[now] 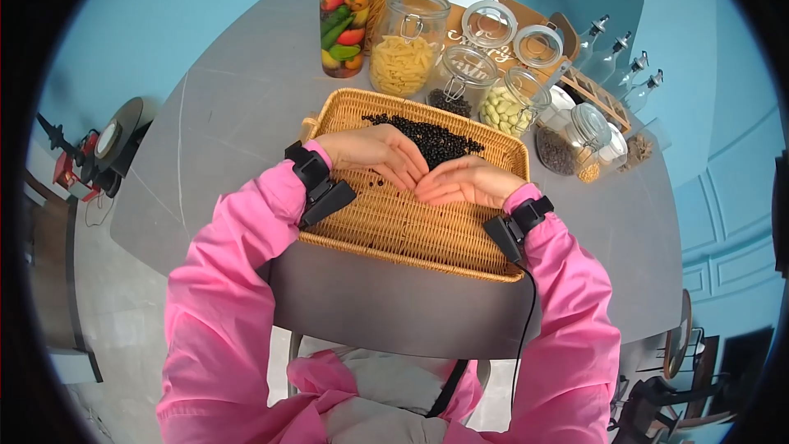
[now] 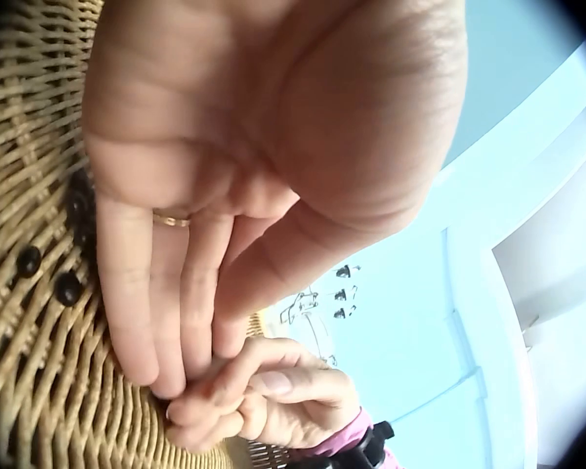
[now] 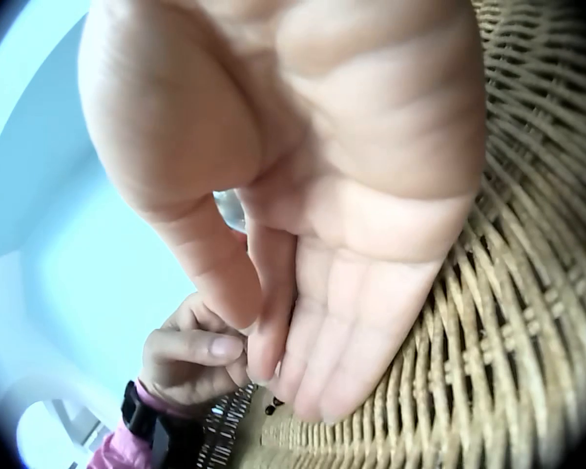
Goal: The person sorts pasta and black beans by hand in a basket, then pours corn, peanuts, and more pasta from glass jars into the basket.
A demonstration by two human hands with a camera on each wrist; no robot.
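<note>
A wicker tray (image 1: 394, 226) lies on the table in the head view, with a heap of black beans (image 1: 440, 144) toward its far side. My left hand (image 1: 370, 152) reaches in from the left, fingers nearly straight and slanted down. From the other side comes my right hand (image 1: 470, 182), its fingers extended too. The fingertips meet in front of the heap, forming a V. In the left wrist view a few loose beans (image 2: 66, 287) lie on the weave beside the left fingers. The right wrist view shows the right fingers (image 3: 342, 342) low along the wicker, palm bare.
Beyond the tray stand a tall jar of colourful vegetables (image 1: 343, 25), a penne jar (image 1: 400, 62), a jar of pale green beans (image 1: 505, 108) and a jar of dark contents (image 1: 557, 150). Glass bottles (image 1: 615, 62) line the back right. The grey table (image 1: 214, 107) surrounds the tray.
</note>
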